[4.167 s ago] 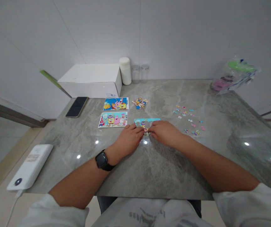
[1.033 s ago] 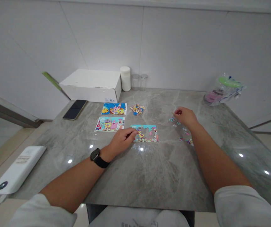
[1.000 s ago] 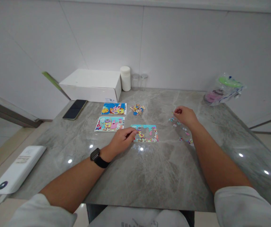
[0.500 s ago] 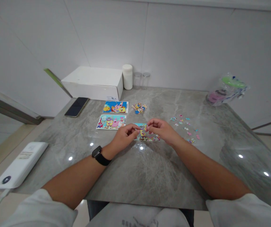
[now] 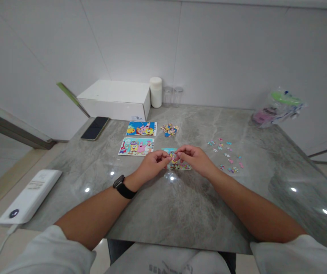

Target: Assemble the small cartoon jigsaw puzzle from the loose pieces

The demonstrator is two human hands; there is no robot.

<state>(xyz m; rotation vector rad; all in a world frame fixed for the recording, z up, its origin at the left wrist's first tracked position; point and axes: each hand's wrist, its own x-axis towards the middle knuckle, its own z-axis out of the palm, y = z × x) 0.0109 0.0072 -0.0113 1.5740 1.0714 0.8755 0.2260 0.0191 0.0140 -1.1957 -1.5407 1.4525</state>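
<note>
A partly assembled jigsaw puzzle (image 5: 182,166) lies on the table in front of me, partly covered by both hands. My right hand (image 5: 194,158) pinches a small puzzle piece (image 5: 176,156) over it with thumb and forefinger. From the other side my left hand (image 5: 155,164), with a black watch on its wrist, brings its closed thumb and forefinger close to that piece. Whether the left fingertips hold anything is too small to tell. Loose puzzle pieces (image 5: 230,161) are scattered to the right. Left of the puzzle is a printed cartoon picture card (image 5: 136,147).
A second card (image 5: 141,128) and a heap of pieces (image 5: 169,130) lie farther back. Behind stand a white box (image 5: 112,101), a white bottle (image 5: 156,92) and two clear glasses (image 5: 173,96). A phone (image 5: 95,128) and power bank (image 5: 30,196) are left, a bagged cup (image 5: 276,108) right.
My hands' fingertips have drawn nearer to each other over the puzzle, the right hand moving slightly left. The whole view has shifted a little. The cards and loose pieces stay in place.
</note>
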